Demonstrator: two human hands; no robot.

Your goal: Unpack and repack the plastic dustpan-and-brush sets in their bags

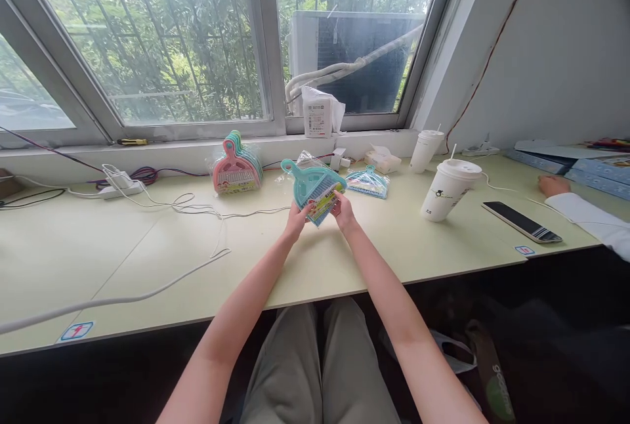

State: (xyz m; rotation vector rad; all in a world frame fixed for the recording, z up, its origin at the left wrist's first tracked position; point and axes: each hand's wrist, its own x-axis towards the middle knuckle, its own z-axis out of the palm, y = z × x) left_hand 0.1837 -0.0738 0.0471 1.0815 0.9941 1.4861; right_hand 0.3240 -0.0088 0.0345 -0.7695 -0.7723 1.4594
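Left hand [296,219] and right hand [343,211] both grip teal dustpan set [315,189], fingers closed on lower edge of its label. Set raised just above desk [147,266], handle pointing up-left. Pink dustpan stack [236,167] behind, near window. Paper cup [447,190] well right.

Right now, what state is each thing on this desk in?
Teal plastic dustpan set: held between left hand and right hand.
Pink plastic dustpan stack: standing against the wall.
Nearer white lidded paper cup: upright, straw in.
Black flat phone: lying flat, screen dark.
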